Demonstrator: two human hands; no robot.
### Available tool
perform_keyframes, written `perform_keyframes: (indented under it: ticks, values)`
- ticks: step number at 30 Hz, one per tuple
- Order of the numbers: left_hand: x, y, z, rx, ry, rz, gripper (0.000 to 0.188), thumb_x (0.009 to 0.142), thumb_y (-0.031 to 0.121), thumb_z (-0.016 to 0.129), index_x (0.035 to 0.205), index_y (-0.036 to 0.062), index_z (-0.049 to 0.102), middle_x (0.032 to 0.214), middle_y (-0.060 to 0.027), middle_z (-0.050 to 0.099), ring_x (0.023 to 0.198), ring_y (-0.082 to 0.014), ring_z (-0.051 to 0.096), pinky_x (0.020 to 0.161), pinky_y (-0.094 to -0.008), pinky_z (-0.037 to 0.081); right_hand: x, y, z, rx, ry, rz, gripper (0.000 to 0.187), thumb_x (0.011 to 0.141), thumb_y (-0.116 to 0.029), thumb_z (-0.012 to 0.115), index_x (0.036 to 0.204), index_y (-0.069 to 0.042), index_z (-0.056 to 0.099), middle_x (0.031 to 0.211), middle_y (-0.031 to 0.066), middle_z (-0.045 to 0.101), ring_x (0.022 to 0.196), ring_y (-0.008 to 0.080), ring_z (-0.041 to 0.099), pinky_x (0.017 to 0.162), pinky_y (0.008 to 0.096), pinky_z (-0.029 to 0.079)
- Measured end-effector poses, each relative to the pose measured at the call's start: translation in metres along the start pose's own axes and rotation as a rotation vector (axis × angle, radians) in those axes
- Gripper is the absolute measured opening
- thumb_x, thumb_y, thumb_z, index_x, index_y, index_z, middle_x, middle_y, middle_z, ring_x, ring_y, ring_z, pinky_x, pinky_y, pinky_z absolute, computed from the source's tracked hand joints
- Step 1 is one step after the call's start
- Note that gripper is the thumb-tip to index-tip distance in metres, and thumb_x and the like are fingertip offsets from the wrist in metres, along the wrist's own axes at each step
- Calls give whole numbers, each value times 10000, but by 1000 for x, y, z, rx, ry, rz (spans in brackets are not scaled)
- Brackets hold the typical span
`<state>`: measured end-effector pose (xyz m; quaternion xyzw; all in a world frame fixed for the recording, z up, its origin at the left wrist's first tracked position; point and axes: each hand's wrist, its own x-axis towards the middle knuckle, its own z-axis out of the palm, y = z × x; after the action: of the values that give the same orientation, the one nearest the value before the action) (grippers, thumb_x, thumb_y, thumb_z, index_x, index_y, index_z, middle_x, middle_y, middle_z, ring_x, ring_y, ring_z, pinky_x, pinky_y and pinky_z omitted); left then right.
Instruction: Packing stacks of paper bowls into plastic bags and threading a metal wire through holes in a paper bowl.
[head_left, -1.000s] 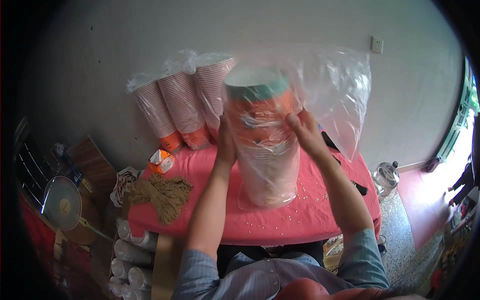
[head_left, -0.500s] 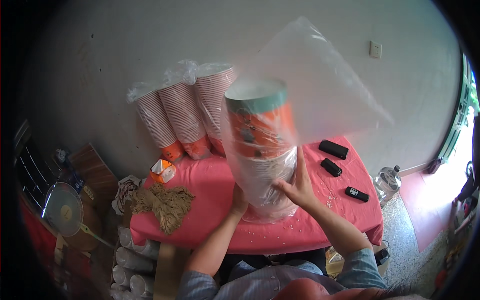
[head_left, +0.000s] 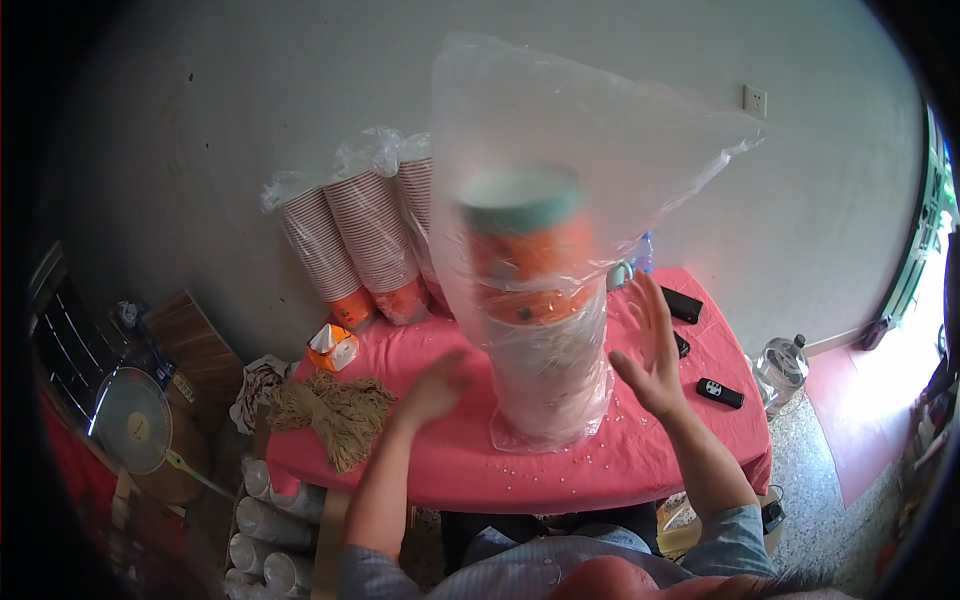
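Note:
A tall stack of paper cups or tubs [head_left: 530,255], orange with a green band at the top, stands upright inside a loose clear plastic bag [head_left: 590,100]. The bag's upper part flares high above the stack and off to the right. My right hand [head_left: 652,365] is just right of the stack, fingers spread, holding nothing. On the other side, my left hand [head_left: 437,388] is apart from the bag, its outstretched fingers blurred by motion. The lower part of the stack looks pale and hazy through the plastic.
More bagged cup stacks [head_left: 370,230] lean against the wall. A tissue pack [head_left: 333,347] and a bundle of tan strings [head_left: 335,415] lie left on the red tablecloth [head_left: 420,470]. A remote control [head_left: 720,393] and a black case [head_left: 682,305] lie right.
Both hands have let go of the bagged stack and moved apart, left hand leftward, right hand rightward. The stack stands a little farther right, and the bag's top has spread over it.

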<state>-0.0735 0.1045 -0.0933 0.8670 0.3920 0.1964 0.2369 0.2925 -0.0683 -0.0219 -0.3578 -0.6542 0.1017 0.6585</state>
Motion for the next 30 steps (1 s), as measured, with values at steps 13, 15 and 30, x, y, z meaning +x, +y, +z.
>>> perform_keyframes:
  ticks: [13,15,30]
  values:
    - [152,70,-27,-1155,332,477,814,1121,663,409,1681,79,326,1666,-104,435,1495,-296,466,1253,-452,380,88,14,43,72,9,142,872,940,-470,833,1550,28,458,1427,178,642,1355,269,591,1159,429,454]
    - [138,86,1,-939,316,661,776,1144,632,371,1661,53,349,1673,-103,421,1511,-289,453,1273,-430,349,78,6,42,65,16,120,914,917,-486,853,1562,19,448,1483,199,600,1398,302,569,1184,440,431]
    - [86,28,77,-670,461,415,673,1023,315,705,1558,-3,449,1532,-207,558,1387,-322,568,1177,-452,456,10,17,45,7,-56,189,1214,854,-553,889,1693,13,219,1656,253,412,1560,386,398,1270,491,332]
